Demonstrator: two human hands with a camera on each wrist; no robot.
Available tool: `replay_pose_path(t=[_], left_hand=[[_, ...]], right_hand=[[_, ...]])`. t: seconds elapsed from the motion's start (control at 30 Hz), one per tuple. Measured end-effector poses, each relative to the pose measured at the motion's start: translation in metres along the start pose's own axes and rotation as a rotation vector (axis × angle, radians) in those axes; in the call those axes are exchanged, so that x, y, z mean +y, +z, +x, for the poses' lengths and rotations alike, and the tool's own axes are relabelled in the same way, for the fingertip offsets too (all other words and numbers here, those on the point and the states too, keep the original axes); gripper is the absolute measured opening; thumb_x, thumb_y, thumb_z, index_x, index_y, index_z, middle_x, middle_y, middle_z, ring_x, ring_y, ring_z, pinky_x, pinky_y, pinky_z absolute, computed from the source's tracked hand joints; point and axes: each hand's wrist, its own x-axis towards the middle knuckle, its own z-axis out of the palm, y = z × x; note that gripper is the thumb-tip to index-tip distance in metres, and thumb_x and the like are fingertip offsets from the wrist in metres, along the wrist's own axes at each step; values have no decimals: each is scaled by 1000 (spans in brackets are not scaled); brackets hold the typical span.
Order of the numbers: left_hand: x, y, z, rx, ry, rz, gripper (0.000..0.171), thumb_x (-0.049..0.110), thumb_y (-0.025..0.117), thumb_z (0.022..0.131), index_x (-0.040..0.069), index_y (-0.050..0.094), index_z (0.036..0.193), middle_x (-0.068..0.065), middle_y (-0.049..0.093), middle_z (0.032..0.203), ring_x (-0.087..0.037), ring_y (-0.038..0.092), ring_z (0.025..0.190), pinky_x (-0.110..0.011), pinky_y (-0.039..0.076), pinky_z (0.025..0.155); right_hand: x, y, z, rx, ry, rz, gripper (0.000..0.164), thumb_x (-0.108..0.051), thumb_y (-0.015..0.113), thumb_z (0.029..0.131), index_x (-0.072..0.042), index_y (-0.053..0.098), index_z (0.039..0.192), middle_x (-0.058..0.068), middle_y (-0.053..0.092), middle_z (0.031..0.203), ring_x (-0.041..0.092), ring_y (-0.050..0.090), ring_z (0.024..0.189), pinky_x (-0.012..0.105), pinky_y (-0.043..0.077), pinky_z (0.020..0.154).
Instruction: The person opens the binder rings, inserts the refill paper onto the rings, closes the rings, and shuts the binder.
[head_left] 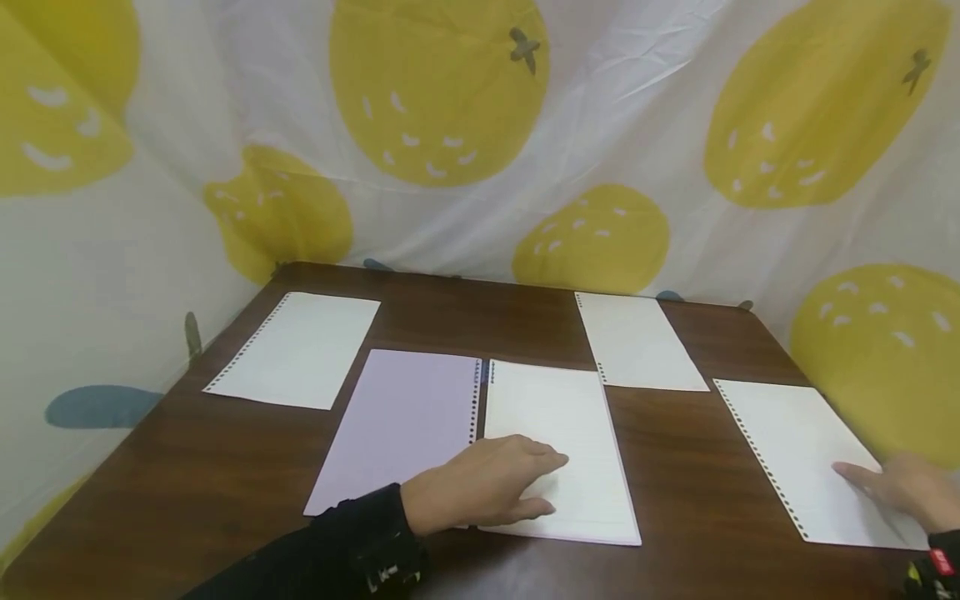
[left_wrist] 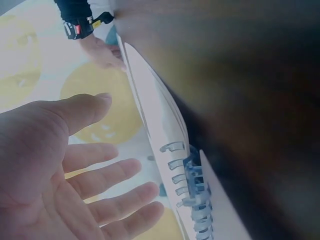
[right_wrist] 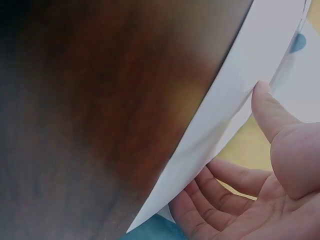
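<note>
Locate punched sheet (head_left: 795,450) on surface (head_left: 187,475) at 3 o'clock from notebook (head_left: 412,412), pinched along outer edge by right hand (head_left: 911,492). Note left hand (head_left: 487,479), fingers relaxed over notebook, grasping nothing. Expect light, flexible, easily creased paper; grip unpunched edge. Count three loose sheets, including 10 o'clock sheet (head_left: 303,350) and 2 o'clock sheet (head_left: 641,343); one notebook.

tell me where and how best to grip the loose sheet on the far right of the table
I'd pinch the loose sheet by its plain right edge, coming from the right, thumb on top, fingers underneath. It is thin and lies mostly flat; its punched holes run along the left edge, which would likely tear more easily. The right hand is at that plain edge.
</note>
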Motion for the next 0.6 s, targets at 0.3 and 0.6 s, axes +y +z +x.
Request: replay_pose_path(t=[0.3,0.6], left_hand=[[1,-3,-2,2,-18,7,51,36,70,89,12,59,133,1,60,130,-14,55,119,-29,45,95],[0,-1,-3,-2,-27,6,51,38,67,91,13,58,134,1,59,131,-13,54,120,-30,45,95]], right_hand=[[2,-3,1,12,31,10,90,-53,64,86,31,38,102,27,49,81,36,50,79,43,45,73],[4,-7,-4,143,-111,109,84,-42,77,77,30,40,100,36,50,83,41,49,73,48,41,67]])
